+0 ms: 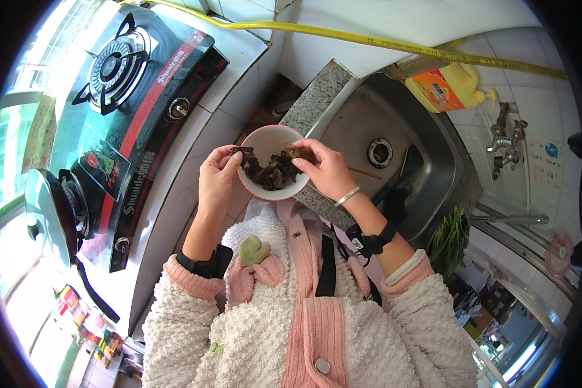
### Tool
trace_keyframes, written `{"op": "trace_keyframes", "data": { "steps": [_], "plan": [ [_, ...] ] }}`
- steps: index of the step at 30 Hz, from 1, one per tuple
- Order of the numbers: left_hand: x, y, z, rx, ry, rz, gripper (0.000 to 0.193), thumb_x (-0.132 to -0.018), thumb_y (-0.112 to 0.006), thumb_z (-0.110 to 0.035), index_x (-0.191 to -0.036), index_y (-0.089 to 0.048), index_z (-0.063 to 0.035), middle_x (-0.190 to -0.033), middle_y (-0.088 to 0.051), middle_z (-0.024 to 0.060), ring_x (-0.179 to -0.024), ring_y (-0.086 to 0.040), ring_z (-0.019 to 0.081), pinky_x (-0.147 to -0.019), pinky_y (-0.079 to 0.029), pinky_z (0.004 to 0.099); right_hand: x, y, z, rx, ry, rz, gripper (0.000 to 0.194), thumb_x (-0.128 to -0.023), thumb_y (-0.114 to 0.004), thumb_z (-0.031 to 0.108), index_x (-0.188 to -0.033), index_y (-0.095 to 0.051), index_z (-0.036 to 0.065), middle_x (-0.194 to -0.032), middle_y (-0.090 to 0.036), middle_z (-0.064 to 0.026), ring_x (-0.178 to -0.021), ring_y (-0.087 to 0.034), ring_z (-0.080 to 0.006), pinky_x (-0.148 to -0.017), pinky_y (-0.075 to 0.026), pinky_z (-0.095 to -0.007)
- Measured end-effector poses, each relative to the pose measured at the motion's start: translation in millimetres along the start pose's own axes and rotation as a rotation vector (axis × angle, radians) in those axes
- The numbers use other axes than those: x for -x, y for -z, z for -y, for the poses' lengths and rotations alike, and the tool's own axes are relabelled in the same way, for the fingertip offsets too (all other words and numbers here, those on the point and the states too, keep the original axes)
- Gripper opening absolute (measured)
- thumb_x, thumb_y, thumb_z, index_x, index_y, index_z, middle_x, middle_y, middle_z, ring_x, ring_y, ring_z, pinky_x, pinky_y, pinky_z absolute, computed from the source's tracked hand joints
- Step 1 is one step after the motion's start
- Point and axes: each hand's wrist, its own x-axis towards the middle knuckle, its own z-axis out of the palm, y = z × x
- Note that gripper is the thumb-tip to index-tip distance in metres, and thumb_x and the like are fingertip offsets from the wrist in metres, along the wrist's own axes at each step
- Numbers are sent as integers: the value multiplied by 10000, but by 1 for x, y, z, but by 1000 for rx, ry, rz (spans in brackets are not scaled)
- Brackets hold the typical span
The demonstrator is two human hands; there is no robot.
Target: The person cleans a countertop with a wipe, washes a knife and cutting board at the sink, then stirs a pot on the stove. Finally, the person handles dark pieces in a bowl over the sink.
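A white bowl with a pink-red rim lies below my hands, its right side near the granite edge of the sink. Dark brown, wrinkled pieces that look like wood ear fungus fill its lower part. At the bowl's left rim my left hand pinches a dark piece between thumb and fingers. My right hand, at the right rim, holds a lighter brown piece between thumb and fingertips. What supports the bowl is hidden.
A steel sink with a drain is on the right, a yellow detergent bottle and a metal tap beyond it. Leafy greens lie by its near corner. Left is a gas stove with a lidded pan. A yellow hose crosses above.
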Motion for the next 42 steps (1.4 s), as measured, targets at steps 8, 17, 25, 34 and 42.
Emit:
{"op": "trace_keyframes", "data": {
  "steps": [8, 17, 25, 34, 42],
  "plan": [
    [2, 5, 14, 11, 37, -30, 177, -914, -625, -90, -1068, -601, -7, -945, -669, 11, -851, -592, 48, -774, -455, 183, -2, -41, -14, 708, 326, 146, 394, -856, -613, 324, -1157, -581, 72, -1277, -518, -190, -1201, -474, -380, -1009, -355, -488],
    [1, 2, 17, 66, 73, -75, 204, -902, -648, -117, -1069, -597, -12, -934, -674, 6, -849, -592, 45, -772, -451, 182, -1, -70, -32, 1074, 345, 346, 772, -796, -579, 613, -1376, -434, 125, -1376, -428, -136, -1202, -445, -368, -917, -392, -515],
    [-3, 4, 17, 38, 101, -86, 212, -891, -662, -121, -1062, -600, -13, -902, -666, -9, -811, -576, 34, -745, -442, 176, 3, -78, -44, 1132, 480, 330, 450, -851, -589, 436, -1080, -563, 50, -994, -585, -101, -945, -573, -280, -711, -502, -386],
    [-2, 1, 14, 16, 108, -94, 208, -890, -662, -122, -1056, -600, -13, -876, -667, -14, -798, -572, 29, -737, -436, 174, 4, -83, -52, 1105, 466, 341, 242, -827, -587, 276, -973, -555, 85, -931, -579, -90, -883, -587, -257, -676, -501, -390],
    [-3, 3, 14, 16, 108, -85, 211, -890, -663, -122, -1057, -599, -12, -888, -668, -13, -804, -573, 29, -741, -436, 176, 5, -85, -50, 1170, 451, 369, 174, -829, -542, 205, -959, -558, 89, -929, -585, -82, -861, -601, -243, -668, -509, -376]
  ]
}}
